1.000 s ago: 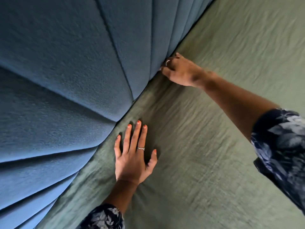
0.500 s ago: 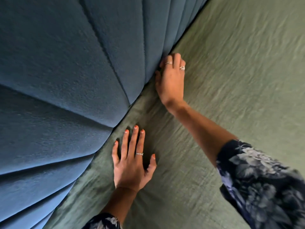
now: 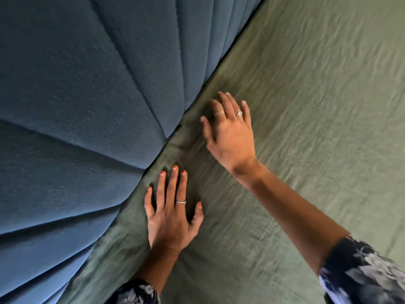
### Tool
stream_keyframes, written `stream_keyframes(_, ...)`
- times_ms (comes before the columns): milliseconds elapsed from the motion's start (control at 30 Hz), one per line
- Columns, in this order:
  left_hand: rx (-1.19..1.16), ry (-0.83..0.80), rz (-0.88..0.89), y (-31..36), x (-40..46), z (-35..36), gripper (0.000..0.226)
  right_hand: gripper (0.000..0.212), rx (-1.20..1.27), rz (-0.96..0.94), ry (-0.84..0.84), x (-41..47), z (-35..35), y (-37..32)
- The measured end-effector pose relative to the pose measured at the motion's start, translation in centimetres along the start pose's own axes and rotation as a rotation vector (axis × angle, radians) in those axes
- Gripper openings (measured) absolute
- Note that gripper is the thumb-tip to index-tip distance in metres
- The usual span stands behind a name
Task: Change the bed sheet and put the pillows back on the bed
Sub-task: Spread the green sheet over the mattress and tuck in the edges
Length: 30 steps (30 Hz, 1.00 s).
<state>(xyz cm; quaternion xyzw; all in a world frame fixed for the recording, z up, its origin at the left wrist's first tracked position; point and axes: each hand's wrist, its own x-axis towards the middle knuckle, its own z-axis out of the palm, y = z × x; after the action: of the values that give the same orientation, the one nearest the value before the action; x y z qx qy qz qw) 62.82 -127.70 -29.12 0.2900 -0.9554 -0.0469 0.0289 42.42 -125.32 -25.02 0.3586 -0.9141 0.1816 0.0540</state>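
A wrinkled green bed sheet covers the mattress and fills the right and lower part of the view. Its edge runs down into the gap against the padded blue headboard. My left hand lies flat on the sheet close to that gap, fingers spread, palm down. My right hand is a little further up the bed, fingers apart and slightly blurred, resting on or just over the sheet beside the headboard. Neither hand holds anything. No pillow is in view.
The blue headboard with vertical stitched panels takes up the whole left side. Dark floral sleeves show at the bottom edge.
My right hand has come out of the gap at the headboard and slid back toward me over the sheet, fingers now spread. My left hand has stayed flat in place.
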Motion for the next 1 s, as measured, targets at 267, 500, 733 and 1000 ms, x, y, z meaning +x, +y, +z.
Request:
stream_keyframes(267,-0.015,-0.013,-0.001,-0.1,-0.1,0.2,0.072,0.075,-0.168,0.11,-0.123,-5.2,3.4,-2.0)
stream_keyframes(500,-0.069,0.017,0.007,-0.3,-0.4,0.5,0.071,0.072,-0.261,0.116,-0.166,-5.2,3.5,-2.4)
stream_keyframes(733,-0.188,-0.072,0.032,-2.9,-1.5,-1.4,0.074,0.06,-0.293,0.147,-0.451,-5.2,1.8,-7.6)
stream_keyframes(1000,-0.257,-0.02,0.027,-19.0,-21.1,-3.8,0.053,0.062,-0.017,-0.036,-0.264,-24.4,4.6,-22.1)
